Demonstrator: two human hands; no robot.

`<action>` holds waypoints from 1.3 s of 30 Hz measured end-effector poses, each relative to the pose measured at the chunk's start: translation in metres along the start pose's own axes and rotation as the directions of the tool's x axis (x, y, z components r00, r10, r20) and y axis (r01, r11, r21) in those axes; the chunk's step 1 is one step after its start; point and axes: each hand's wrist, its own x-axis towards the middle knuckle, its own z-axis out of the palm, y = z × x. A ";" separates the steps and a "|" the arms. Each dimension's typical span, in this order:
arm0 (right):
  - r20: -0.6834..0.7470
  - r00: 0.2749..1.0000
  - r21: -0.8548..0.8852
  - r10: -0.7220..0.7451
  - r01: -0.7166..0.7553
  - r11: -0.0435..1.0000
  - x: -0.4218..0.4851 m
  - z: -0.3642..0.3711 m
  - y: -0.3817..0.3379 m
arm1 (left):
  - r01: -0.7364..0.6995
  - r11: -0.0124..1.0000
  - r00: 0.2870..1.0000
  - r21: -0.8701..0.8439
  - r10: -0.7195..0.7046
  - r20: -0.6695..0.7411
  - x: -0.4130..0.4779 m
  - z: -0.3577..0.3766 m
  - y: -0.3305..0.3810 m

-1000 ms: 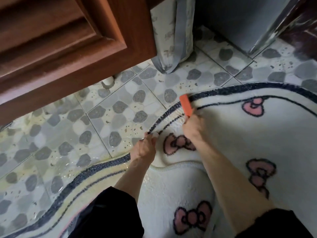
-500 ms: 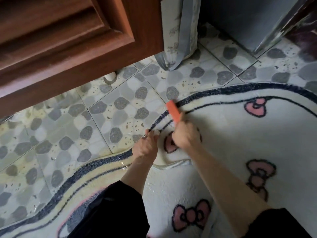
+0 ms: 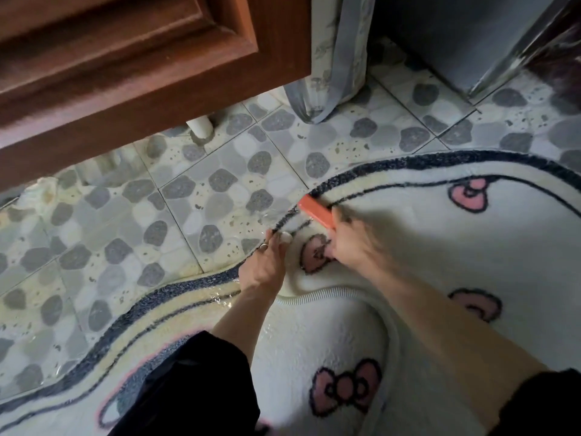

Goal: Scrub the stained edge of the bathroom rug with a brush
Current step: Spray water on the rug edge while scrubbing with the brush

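The right hand point(image 3: 352, 243) grips the orange brush point(image 3: 316, 210) against the dark border of the rug point(image 3: 471, 247) — mid-scrub. The left hand point(image 3: 264, 265) pinches that edge, likely to keep it taut.

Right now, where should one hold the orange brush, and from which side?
Take the orange brush by its near end, from above and from the person's side, as the right hand does. Its long flat back faces up and its far end reaches the dark border, so the near end offers the grip.

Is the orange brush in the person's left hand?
No, the right hand grips the orange brush; the left hand pinches the rug at its dark edge.
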 end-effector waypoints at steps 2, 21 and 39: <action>0.000 0.975 0.112 0.222 -0.221 0.969 0.029 -0.022 0.023 | -0.013 1.000 1.000 -0.002 0.013 0.014 0.002 -0.001 0.002; 0.079 0.976 0.221 0.201 -0.213 0.952 -0.008 0.014 0.034 | -0.095 0.974 0.995 -0.206 0.091 -0.032 0.020 -0.007 0.071; -0.062 0.898 0.217 0.436 -0.414 0.884 0.044 -0.020 0.032 | -0.059 0.987 0.998 -0.150 0.062 0.016 0.017 -0.022 0.038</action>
